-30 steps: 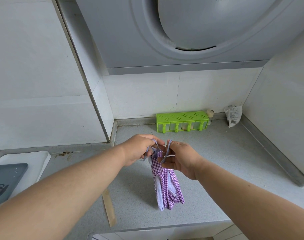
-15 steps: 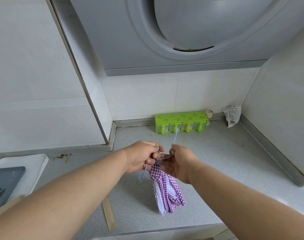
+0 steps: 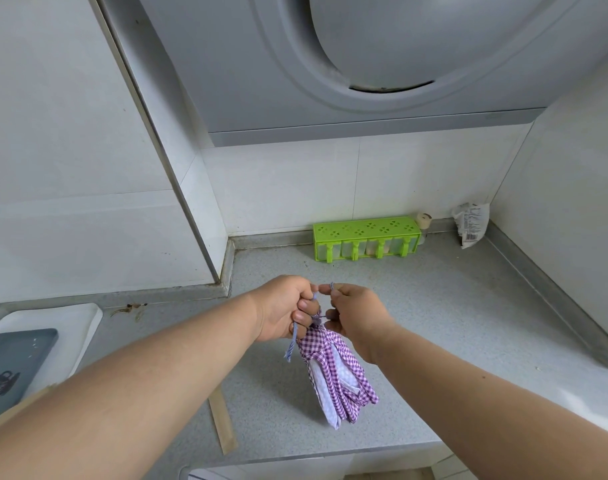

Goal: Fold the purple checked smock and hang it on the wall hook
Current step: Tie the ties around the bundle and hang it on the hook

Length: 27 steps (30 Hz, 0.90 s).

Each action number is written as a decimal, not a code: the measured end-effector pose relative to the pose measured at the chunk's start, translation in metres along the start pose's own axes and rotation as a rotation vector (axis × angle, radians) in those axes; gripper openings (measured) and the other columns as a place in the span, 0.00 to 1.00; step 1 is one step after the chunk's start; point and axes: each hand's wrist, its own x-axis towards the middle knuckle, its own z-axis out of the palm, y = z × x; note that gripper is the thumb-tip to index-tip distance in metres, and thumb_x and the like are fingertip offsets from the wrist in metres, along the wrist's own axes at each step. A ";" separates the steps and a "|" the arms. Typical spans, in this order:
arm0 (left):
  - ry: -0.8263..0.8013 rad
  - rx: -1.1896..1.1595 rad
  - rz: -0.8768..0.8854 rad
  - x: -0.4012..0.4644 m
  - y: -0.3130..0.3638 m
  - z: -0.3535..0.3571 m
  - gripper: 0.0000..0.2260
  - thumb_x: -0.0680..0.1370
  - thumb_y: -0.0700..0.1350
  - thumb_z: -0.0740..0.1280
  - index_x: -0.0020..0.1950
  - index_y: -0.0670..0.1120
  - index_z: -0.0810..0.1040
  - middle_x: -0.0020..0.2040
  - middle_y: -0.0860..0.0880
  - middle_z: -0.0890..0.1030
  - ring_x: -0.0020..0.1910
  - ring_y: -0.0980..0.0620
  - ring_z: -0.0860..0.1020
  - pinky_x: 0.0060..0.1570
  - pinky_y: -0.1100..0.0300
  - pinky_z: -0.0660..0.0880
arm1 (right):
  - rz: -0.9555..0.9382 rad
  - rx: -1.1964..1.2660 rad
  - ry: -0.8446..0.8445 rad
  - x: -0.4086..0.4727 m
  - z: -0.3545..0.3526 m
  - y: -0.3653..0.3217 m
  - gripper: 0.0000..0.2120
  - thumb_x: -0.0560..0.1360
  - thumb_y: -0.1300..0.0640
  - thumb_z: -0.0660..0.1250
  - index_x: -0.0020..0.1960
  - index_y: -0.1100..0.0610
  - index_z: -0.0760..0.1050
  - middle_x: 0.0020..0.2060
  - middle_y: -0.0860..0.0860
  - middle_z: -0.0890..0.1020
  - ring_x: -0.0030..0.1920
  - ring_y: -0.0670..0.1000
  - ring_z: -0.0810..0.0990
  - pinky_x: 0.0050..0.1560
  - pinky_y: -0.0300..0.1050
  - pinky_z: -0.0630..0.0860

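Note:
The purple checked smock (image 3: 337, 375) hangs bunched into a narrow bundle above the grey countertop, its white lining showing. My left hand (image 3: 281, 310) grips the top of the bundle, and a thin lilac strap end dangles below its fingers. My right hand (image 3: 356, 317) pinches the strap close beside the left hand, at the bundle's top. The two hands nearly touch. No wall hook is in view.
A green rack (image 3: 366, 239) stands at the back of the grey countertop (image 3: 451, 323), with a crumpled white packet (image 3: 470, 226) in the right corner. A range hood (image 3: 364, 64) hangs overhead. A white board with a grey tray (image 3: 15, 362) lies left; a wooden strip (image 3: 223, 427) lies near the front edge.
My right hand has pulled the strap down from its raised position and drawn it tight against the bundle's top. The smock has stayed hanging in about the same place.

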 end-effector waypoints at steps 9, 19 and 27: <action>-0.118 -0.057 -0.079 0.000 -0.002 -0.003 0.11 0.82 0.50 0.52 0.47 0.49 0.71 0.32 0.52 0.60 0.27 0.54 0.58 0.30 0.61 0.58 | -0.186 -0.194 -0.020 0.010 -0.002 0.002 0.01 0.81 0.61 0.70 0.51 0.57 0.81 0.40 0.51 0.86 0.30 0.44 0.79 0.37 0.42 0.79; -0.025 -0.098 -0.105 0.005 -0.005 0.000 0.19 0.86 0.59 0.52 0.45 0.51 0.72 0.32 0.54 0.61 0.25 0.56 0.58 0.27 0.63 0.58 | -0.407 -0.624 -0.173 0.005 -0.006 -0.002 0.09 0.80 0.51 0.72 0.59 0.47 0.84 0.44 0.40 0.86 0.34 0.36 0.80 0.44 0.38 0.76; 0.052 -0.048 -0.086 0.008 -0.006 0.006 0.18 0.83 0.47 0.55 0.32 0.52 0.66 0.28 0.55 0.61 0.24 0.56 0.56 0.26 0.64 0.55 | -0.446 -0.623 -0.081 0.012 -0.003 0.003 0.07 0.80 0.55 0.72 0.45 0.45 0.82 0.38 0.43 0.84 0.36 0.44 0.79 0.45 0.47 0.80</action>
